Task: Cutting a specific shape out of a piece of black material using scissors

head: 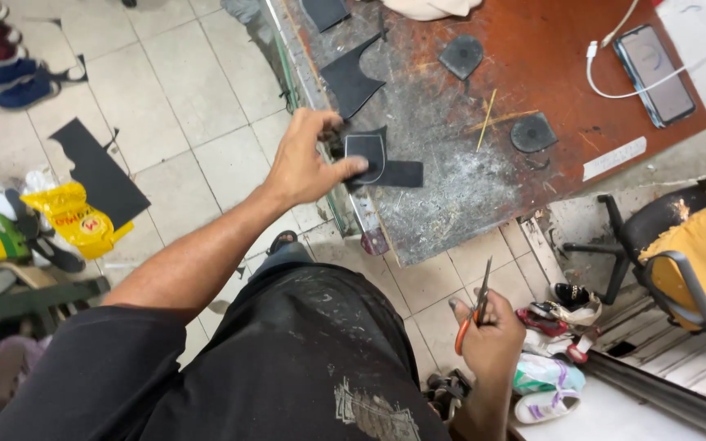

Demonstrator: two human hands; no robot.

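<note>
Head view: left hand (pixel 308 163) grips rubber piece (pixel 369 157); right hand (pixel 490 331) clasps scissors (pixel 474 314).

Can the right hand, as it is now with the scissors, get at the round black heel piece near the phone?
Probably not at once: the right hand hangs low beside the table, gripping scissors. The heel piece lies uncovered on top, so raising the arm should reach it.

Open worktop (pixel 484 188) beyond rubber scraps (pixel 351 80)
</note>
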